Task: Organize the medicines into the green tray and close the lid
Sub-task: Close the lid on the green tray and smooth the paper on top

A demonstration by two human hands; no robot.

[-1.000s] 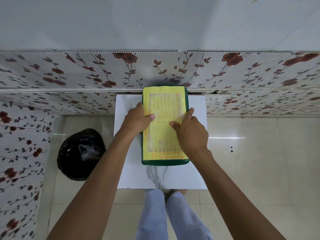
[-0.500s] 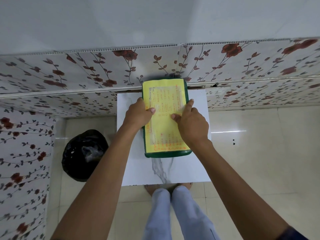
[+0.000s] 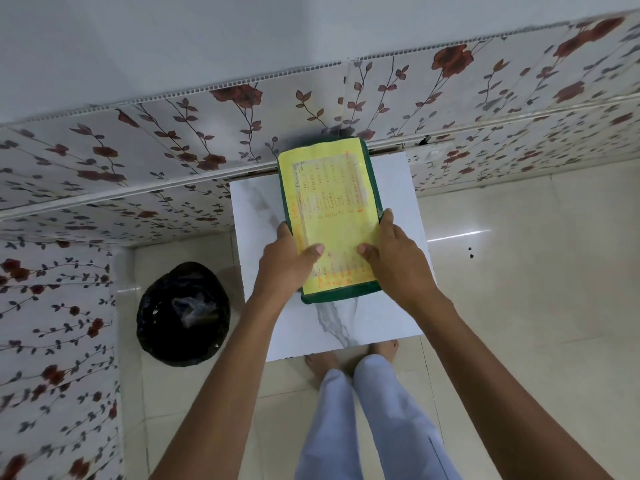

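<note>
The green tray (image 3: 341, 295) lies on the small white marble table (image 3: 329, 323), its far end against the wall. Its lid (image 3: 329, 199) is down, covered by a yellow sheet with orange and black writing. No medicines show; the inside is hidden. My left hand (image 3: 284, 265) grips the tray's left edge near the front, thumb pressed on the lid. My right hand (image 3: 394, 261) grips the right edge the same way, thumb on the lid.
A black bin (image 3: 183, 313) lined with a bag stands on the tiled floor left of the table. Flowered wall panels (image 3: 173, 140) run behind and to the left. My legs and bare feet (image 3: 349, 358) are at the table's front edge.
Both hands have slid back along the tray's sides toward its near end. The view has tilted and shifted.
</note>
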